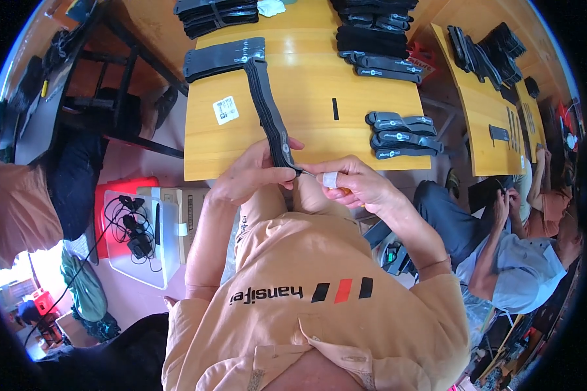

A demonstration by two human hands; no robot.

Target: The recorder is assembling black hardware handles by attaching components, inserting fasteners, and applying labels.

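A long dark grey strap (267,104) runs from the middle of the wooden table (306,85) down to its near edge. My left hand (251,173) grips the strap's near end between thumb and fingers. My right hand (355,182), with a white bandage on one finger, pinches the tip of the same end, and something orange shows under its palm. Both hands meet just past the table's near edge, above my lap.
Stacks of dark straps lie at the table's far left (223,57), far right (375,42) and right side (401,135). A white label (225,109) and a small black strip (335,109) rest on the wood. A seated person (522,254) is at right; a white box (143,238) with cables is at left.
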